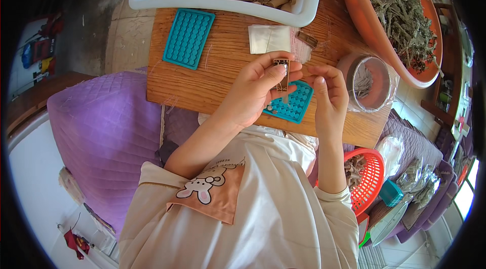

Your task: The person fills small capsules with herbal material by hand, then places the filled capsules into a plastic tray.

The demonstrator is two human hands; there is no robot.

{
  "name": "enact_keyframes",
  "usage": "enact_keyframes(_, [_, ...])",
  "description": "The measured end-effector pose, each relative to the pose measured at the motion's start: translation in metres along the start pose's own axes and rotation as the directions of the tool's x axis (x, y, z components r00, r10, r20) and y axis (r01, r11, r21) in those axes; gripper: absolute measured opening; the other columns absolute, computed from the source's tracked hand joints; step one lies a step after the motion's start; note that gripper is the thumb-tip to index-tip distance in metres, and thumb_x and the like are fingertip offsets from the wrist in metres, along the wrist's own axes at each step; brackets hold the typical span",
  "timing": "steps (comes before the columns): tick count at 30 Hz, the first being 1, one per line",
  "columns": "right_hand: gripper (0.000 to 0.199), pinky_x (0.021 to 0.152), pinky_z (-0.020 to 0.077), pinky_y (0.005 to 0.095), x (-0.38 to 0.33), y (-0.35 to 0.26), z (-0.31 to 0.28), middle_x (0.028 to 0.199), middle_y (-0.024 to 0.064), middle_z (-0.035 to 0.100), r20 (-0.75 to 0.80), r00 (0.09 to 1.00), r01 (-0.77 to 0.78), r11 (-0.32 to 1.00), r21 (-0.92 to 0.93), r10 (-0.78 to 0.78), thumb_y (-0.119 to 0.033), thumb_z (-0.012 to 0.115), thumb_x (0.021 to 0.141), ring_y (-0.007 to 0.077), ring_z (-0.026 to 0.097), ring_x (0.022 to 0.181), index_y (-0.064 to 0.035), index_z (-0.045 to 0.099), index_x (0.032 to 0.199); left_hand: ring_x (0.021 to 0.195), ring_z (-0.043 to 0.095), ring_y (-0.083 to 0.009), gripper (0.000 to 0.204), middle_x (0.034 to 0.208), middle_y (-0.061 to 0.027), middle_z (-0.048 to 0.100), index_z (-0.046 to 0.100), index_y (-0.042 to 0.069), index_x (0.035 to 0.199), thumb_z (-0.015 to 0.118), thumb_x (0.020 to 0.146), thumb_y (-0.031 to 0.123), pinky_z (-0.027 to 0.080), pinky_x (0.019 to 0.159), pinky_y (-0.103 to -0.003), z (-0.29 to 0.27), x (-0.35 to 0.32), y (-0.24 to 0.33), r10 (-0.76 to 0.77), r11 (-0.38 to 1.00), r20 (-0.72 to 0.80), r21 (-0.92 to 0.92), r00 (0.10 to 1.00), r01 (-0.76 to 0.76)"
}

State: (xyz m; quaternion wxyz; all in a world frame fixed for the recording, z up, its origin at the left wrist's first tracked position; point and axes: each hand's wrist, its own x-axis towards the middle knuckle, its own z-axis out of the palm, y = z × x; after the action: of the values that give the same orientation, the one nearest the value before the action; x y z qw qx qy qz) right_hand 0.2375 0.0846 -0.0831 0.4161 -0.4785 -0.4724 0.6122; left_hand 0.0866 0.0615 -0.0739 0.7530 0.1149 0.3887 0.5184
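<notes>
My left hand (250,87) grips a small brown hollow plastic piece (285,68) above the wooden table, its open, ribbed side facing up. The left thumb lies over part of it. Close by on the right, my right hand (331,87) has its fingers curled with thumb and forefinger nearly together; whatever they pinch is too small to make out. Beneath both hands is a teal tray with round cups (299,103), partly hidden, with tiny pale bits at its left side. A similar brown piece (307,39) rests on the table just beyond the hands.
A white tub (223,4) of brown pieces stands at the back. A second teal tray (188,38) lies left, clear plastic bags (269,39) centre. On the right are a round container (374,103) of thin slivers, an orange basin (358,8) and a red basket (373,190).
</notes>
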Motion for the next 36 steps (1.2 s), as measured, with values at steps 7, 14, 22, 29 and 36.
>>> enact_keyframes(7, [0.009, 0.072, 0.0391, 0.0198, 0.002, 0.003, 0.001, 0.087, 0.0019, 0.054, -0.072, 0.997, -0.008, 0.999, -0.035, 0.005, -0.004, 0.048, 0.085, 0.0066, 0.049, 0.079, 0.0003, 0.051, 0.092, 0.099, 0.052, -0.0146, 0.022, 0.105, -0.007, 0.053, 0.047, 0.006, 0.109, 0.044, 0.088, 0.013, 0.046, 0.08, -0.031, 0.007, 0.002, 0.007, 0.056, 0.998, -0.029, 0.015, 0.998, -0.055])
enact_keyframes(14, [0.008, 0.067, 0.0383, 0.0181, 0.003, 0.002, 0.002, 0.082, 0.0008, 0.053, -0.008, 1.0, 0.012, 0.992, -0.122, -0.013, -0.004, 0.049, 0.085, 0.0053, 0.047, 0.074, 0.0007, 0.052, 0.091, 0.095, 0.055, -0.0183, 0.027, 0.104, -0.0107, 0.054, 0.044, 0.003, 0.113, 0.043, 0.089, 0.015, 0.047, 0.079, -0.03, 0.005, 0.001, 0.007, 0.084, 0.993, -0.056, 0.092, 0.995, -0.078])
enact_keyframes(22, [0.006, 0.056, 0.0408, 0.0207, 0.09, -0.054, 0.019, 0.071, 0.0058, 0.056, -0.005, 0.866, 0.437, 0.762, -0.477, -0.499, -0.003, 0.053, 0.08, 0.0091, 0.05, 0.061, 0.0009, 0.055, 0.085, 0.092, 0.057, -0.0183, 0.027, 0.103, -0.0112, 0.055, 0.044, 0.005, 0.113, 0.045, 0.087, 0.013, 0.047, 0.078, -0.029, -0.006, -0.002, 0.015, 0.131, 0.991, -0.07, 0.008, 0.989, -0.131])
enact_keyframes(29, [0.014, 0.066, 0.0464, 0.038, 0.199, -0.065, 0.061, 0.082, 0.0147, 0.06, 0.429, 0.794, 0.572, 0.294, -0.765, -0.431, -0.01, 0.053, 0.075, 0.032, 0.058, 0.075, -0.0047, 0.059, 0.087, 0.092, 0.057, -0.0189, 0.027, 0.104, -0.0122, 0.055, 0.044, 0.005, 0.112, 0.045, 0.087, 0.014, 0.047, 0.077, -0.029, -0.015, -0.011, 0.024, 0.117, 0.991, -0.077, -0.055, 0.99, -0.122])
enact_keyframes(36, [0.013, 0.068, 0.0469, 0.0383, 0.245, -0.042, 0.093, 0.077, 0.0132, 0.061, 0.466, 0.853, 0.521, 0.326, -0.789, -0.234, -0.015, 0.057, 0.072, 0.0314, 0.058, 0.076, -0.0066, 0.06, 0.082, 0.096, 0.056, -0.0217, 0.029, 0.108, -0.0147, 0.053, 0.042, 0.002, 0.114, 0.037, 0.089, 0.017, 0.047, 0.08, -0.032, -0.031, -0.025, 0.029, 0.136, 0.979, -0.068, -0.144, 0.988, -0.144])
